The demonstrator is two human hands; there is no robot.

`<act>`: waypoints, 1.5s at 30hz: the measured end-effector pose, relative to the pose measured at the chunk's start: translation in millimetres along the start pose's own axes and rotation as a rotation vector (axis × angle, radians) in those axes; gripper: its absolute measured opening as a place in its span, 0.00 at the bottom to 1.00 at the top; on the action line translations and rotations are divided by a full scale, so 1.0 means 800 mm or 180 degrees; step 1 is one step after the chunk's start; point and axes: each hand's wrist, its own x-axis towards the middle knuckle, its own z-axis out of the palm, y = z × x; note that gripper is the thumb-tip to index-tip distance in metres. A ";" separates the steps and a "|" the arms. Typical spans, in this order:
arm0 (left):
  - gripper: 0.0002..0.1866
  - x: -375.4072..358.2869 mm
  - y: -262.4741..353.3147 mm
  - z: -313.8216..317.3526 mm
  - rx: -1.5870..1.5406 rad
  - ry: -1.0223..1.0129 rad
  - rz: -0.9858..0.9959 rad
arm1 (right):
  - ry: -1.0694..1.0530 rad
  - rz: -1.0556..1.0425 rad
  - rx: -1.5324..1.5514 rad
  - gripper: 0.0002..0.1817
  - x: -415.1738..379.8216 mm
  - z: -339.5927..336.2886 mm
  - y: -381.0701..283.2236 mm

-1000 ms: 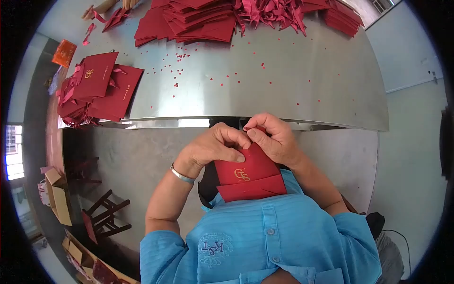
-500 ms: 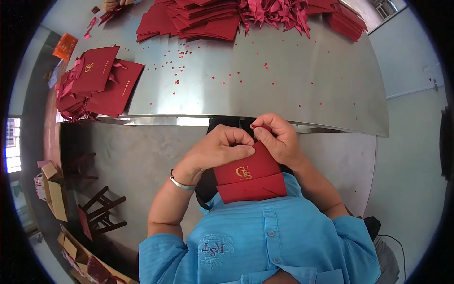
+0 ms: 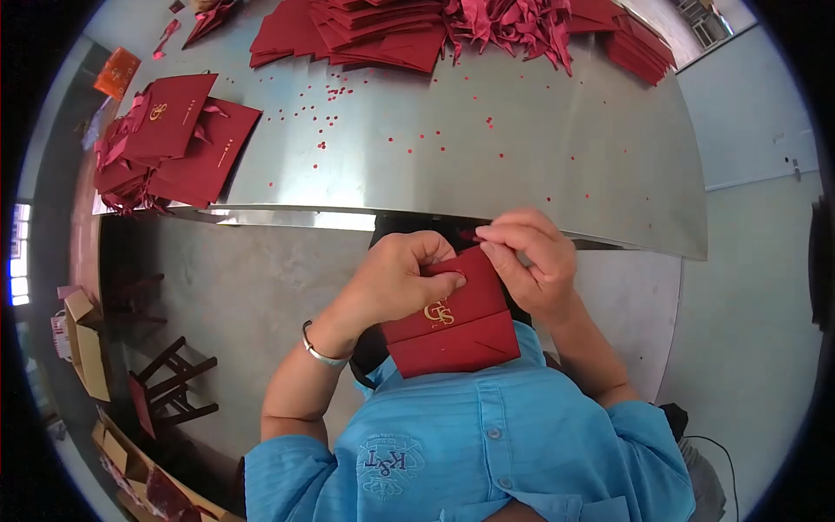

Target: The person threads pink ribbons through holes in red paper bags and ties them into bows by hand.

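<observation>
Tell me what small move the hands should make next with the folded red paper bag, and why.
Probably draw the ribbon end through: the right hand pinches something small and red at the top edge of the dark red folded paper bag with the gold logo, while the left hand presses it flat.

Bright, even daylight. Soft glare along near edge of steel table (image 3: 522, 148). Strong fisheye bend, black vignette at corners. Centre sharp; rim slightly soft. Window (image 3: 17, 261) at left blown out.

Packaging workshop, steel worktable (image 3: 522, 174), stacked red paper bags (image 3: 348, 35), punched paper dots (image 3: 326, 145)
</observation>
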 end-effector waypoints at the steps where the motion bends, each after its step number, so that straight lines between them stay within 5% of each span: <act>1: 0.07 0.000 0.000 0.000 -0.0018 0.0010 0.0000 | -0.0020 -0.0001 0.0000 0.07 0.000 -0.003 -0.003; 6: 0.06 -0.002 0.006 0.000 -0.0199 0.0004 -0.0136 | -0.0603 -0.0198 -0.0023 0.10 -0.005 -0.011 -0.009; 25: 0.06 -0.010 0.010 0.002 -0.0386 -0.0180 -0.0089 | -0.0926 -0.0788 -0.0843 0.11 0.006 -0.009 -0.031; 42: 0.05 -0.003 0.014 0.013 0.0236 0.0205 0.0334 | -0.1692 -0.0057 -0.1736 0.08 0.016 0.002 -0.059; 45: 0.05 -0.005 0.014 0.004 -0.0020 0.0079 0.0173 | -0.1648 0.0217 -0.1282 0.08 0.018 -0.006 -0.051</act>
